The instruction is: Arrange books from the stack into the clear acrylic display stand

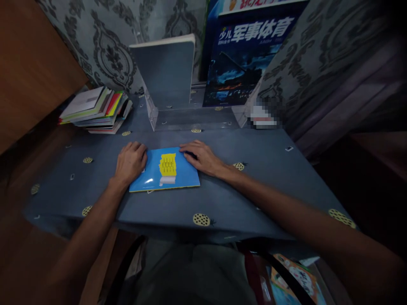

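A blue book (152, 169) lies face up on the desk in front of me, with a yellow patch of print and a pale scroll shape on its cover. At its left edge rests my left hand (129, 163), fingers bent and closed against the side of the book. My right hand (201, 157) holds the upper right corner, its thumb on the cover and its fingertips along the top edge. A dark gap shows between that thumb and the fingers. The undersides of both hands are hidden.
The desk wears a grey-blue cloth (178, 207) with pineapple prints. Stacked books (98, 110) lie at the back left. A clear stand (197, 118) at the back holds a grey-covered book (165, 70) and a dark magazine-like book (244, 59). Below the desk's front edge is another colourful book (295, 277).
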A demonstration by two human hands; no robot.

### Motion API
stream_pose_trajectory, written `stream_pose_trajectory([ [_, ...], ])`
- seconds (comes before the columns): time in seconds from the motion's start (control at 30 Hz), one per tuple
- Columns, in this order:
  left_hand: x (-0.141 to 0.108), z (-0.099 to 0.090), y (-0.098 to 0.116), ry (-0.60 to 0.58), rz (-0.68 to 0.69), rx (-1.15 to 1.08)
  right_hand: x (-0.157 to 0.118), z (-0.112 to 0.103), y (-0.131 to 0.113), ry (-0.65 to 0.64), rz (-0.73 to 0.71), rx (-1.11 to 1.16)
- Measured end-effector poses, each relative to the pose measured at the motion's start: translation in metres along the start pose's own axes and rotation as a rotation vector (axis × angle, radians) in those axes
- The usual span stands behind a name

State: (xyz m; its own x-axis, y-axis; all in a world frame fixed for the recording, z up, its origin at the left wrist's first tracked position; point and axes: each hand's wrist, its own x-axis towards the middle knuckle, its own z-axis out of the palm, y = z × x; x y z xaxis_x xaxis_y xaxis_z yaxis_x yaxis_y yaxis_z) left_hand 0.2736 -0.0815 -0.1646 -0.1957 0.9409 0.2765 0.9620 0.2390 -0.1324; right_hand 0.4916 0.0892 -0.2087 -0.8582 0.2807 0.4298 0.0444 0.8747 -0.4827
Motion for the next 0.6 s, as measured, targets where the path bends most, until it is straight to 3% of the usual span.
stream_pose_trajectory([
  [0.1, -0.0013, 0.0006, 0.0027, 0.024, 0.075, -0.016, 0.0000, -0.0012, -0.0007, -0.019, 0.008, -0.004],
  [0.23, -0.0010, 0.0021, 0.0047, -0.029, 0.155, -0.097, -0.0004, -0.0021, -0.0013, -0.031, 0.005, -0.013],
  [0.6, -0.0016, 0.0058, 0.0026, -0.040, 0.180, -0.145, -0.0035, -0.0029, -0.0037, -0.008, 0.051, -0.044],
])
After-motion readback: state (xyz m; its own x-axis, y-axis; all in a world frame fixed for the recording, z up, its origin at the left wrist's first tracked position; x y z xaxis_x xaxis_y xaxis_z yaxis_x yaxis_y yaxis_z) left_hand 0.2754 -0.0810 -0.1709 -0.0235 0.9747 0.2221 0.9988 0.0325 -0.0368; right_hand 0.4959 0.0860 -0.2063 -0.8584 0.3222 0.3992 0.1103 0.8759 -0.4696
